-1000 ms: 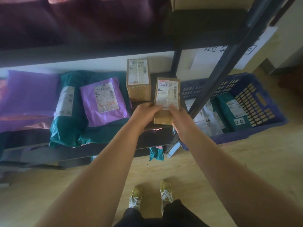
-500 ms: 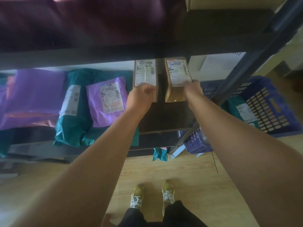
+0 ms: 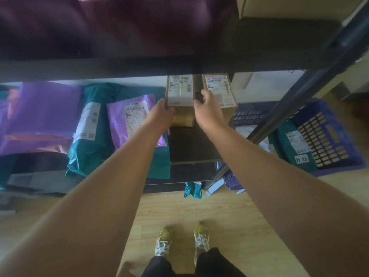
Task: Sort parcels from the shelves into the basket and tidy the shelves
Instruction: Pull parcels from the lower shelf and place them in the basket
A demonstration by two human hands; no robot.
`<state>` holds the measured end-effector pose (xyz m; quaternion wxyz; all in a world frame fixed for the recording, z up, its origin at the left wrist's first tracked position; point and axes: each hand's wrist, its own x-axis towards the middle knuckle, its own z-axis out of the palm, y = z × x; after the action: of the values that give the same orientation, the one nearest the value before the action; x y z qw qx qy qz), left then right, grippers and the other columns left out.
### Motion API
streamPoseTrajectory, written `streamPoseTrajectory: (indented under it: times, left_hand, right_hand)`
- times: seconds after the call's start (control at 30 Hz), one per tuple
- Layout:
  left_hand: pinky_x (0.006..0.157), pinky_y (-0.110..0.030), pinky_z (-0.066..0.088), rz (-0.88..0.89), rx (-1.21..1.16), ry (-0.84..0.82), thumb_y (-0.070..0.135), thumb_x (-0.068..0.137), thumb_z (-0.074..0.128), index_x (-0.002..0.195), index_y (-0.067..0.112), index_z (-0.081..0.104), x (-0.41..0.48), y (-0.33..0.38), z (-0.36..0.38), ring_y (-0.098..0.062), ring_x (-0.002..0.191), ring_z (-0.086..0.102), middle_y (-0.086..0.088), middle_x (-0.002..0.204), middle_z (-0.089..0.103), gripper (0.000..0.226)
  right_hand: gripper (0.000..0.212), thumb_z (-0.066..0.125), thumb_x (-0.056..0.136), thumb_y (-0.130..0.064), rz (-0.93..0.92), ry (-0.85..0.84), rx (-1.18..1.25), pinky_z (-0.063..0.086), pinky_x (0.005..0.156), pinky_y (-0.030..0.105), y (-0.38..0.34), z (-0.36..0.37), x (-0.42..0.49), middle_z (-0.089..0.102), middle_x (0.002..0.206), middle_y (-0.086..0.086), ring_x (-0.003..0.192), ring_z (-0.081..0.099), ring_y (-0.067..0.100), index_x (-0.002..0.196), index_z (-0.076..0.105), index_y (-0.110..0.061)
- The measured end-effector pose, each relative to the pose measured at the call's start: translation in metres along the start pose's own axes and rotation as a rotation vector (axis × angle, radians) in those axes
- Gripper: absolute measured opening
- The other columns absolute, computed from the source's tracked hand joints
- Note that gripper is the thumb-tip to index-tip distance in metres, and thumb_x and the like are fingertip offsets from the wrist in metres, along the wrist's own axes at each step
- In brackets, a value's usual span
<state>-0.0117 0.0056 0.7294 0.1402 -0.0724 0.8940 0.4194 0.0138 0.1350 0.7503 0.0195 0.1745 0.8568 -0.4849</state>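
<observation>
Two brown cardboard boxes with white labels stand side by side at the back of the dark lower shelf. My left hand grips the front left corner of the left box, thumb on its front face. My right hand is at the gap between the boxes, its fingers loosely curved, touching the left edge of the right box. The blue plastic basket sits on the floor to the right and holds a teal parcel and a white one.
Left of the boxes lie a purple mailer, teal parcels and a large purple bag. The upper shelf carries dark purple bags. A slanted black shelf post crosses before the basket. A small teal parcel lies on the wooden floor.
I carried the second box up to the shelf and set it beside the first. My right hand then left that box's right side and moved to the gap between the boxes.
</observation>
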Motion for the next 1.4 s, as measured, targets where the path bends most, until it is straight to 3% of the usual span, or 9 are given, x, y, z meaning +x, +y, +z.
streamPoseTrajectory:
  times: [0.13,0.37,0.47,0.67,0.87,0.97,1.1,1.27,1.4]
  left_hand:
    - [0.062,-0.025,0.043,0.020,-0.013,-0.069,0.018,0.101,0.042,0.136,0.016,0.047,-0.010,0.000,0.002,-0.019,0.085,0.059,-0.008,0.114,0.062,0.036]
    - [0.061,-0.027,0.042,0.007,-0.103,0.007,0.014,0.097,0.042,0.117,0.013,0.064,-0.034,-0.016,-0.001,-0.018,0.077,0.058,-0.007,0.099,0.067,0.029]
    - [0.077,-0.036,0.055,-0.052,-0.164,0.057,0.014,0.098,0.040,0.116,0.012,0.064,-0.049,-0.024,0.004,-0.025,0.089,0.064,-0.010,0.106,0.069,0.030]
    - [0.084,-0.037,0.056,-0.136,-0.272,0.093,0.029,0.096,0.054,0.128,0.015,0.057,-0.080,-0.045,0.021,-0.022,0.096,0.067,-0.002,0.115,0.067,0.034]
    - [0.066,-0.024,0.044,-0.192,-0.323,-0.034,0.050,0.098,0.046,0.133,0.015,0.052,-0.090,-0.045,0.026,-0.016,0.095,0.060,-0.002,0.120,0.064,0.050]
    - [0.091,-0.032,0.049,-0.232,-0.380,-0.191,0.057,0.098,0.040,0.126,0.016,0.060,-0.089,-0.044,0.026,-0.019,0.104,0.064,-0.004,0.115,0.068,0.054]
    - [0.108,-0.042,0.043,-0.241,-0.472,-0.227,0.062,0.094,0.044,0.122,0.023,0.062,-0.095,-0.047,0.027,-0.020,0.109,0.064,-0.001,0.114,0.069,0.051]
    - [0.106,-0.043,0.045,-0.182,-0.625,-0.137,0.071,0.081,0.054,0.118,0.029,0.060,-0.109,-0.048,0.016,-0.017,0.109,0.064,0.003,0.112,0.070,0.057]
    - [0.101,-0.045,0.049,-0.108,-0.762,-0.149,0.072,0.067,0.068,0.125,0.025,0.054,-0.122,-0.040,-0.003,-0.020,0.105,0.069,0.000,0.111,0.072,0.076]
  right_hand:
    - [0.044,0.043,0.106,-0.024,0.086,-0.097,0.022,0.035,0.059,0.019,-0.001,0.012,-0.006,0.053,0.141,0.007,0.091,0.055,0.012,0.149,0.037,-0.017]
    - [0.047,0.045,0.106,-0.022,0.085,-0.096,0.046,0.036,0.053,0.015,0.018,0.005,-0.025,0.053,0.143,0.004,0.081,0.051,0.007,0.151,0.036,-0.016]
    - [0.048,0.047,0.104,-0.027,0.109,-0.059,0.021,0.034,0.047,0.007,0.033,0.002,-0.039,0.052,0.143,0.001,0.078,0.051,0.002,0.150,0.040,-0.017]
    - [0.037,0.054,0.099,-0.038,0.156,-0.035,0.078,0.044,0.061,0.019,0.066,0.003,-0.069,0.068,0.115,-0.002,0.085,0.061,0.004,0.130,0.060,-0.019]
    - [0.046,0.052,0.096,-0.054,0.317,-0.155,0.226,0.049,0.072,0.023,0.075,0.004,-0.073,0.066,0.107,-0.008,0.091,0.061,0.006,0.127,0.057,-0.019]
    - [0.038,0.048,0.095,-0.062,0.406,-0.292,0.327,0.044,0.092,0.031,0.073,0.003,-0.073,0.063,0.099,-0.014,0.094,0.058,0.008,0.118,0.053,-0.032]
    - [0.053,0.051,0.092,-0.065,0.393,-0.316,0.389,0.043,0.083,0.026,0.074,0.001,-0.081,0.065,0.110,-0.011,0.101,0.060,0.009,0.130,0.051,-0.028]
    - [0.050,0.068,0.088,-0.050,0.330,-0.327,0.579,0.046,0.105,0.045,0.069,-0.009,-0.098,0.066,0.121,-0.003,0.115,0.062,0.018,0.128,0.050,-0.027]
    - [0.047,0.072,0.088,-0.033,0.227,-0.331,0.710,0.052,0.102,0.043,0.056,-0.024,-0.118,0.070,0.120,0.003,0.107,0.067,0.017,0.129,0.053,-0.024]
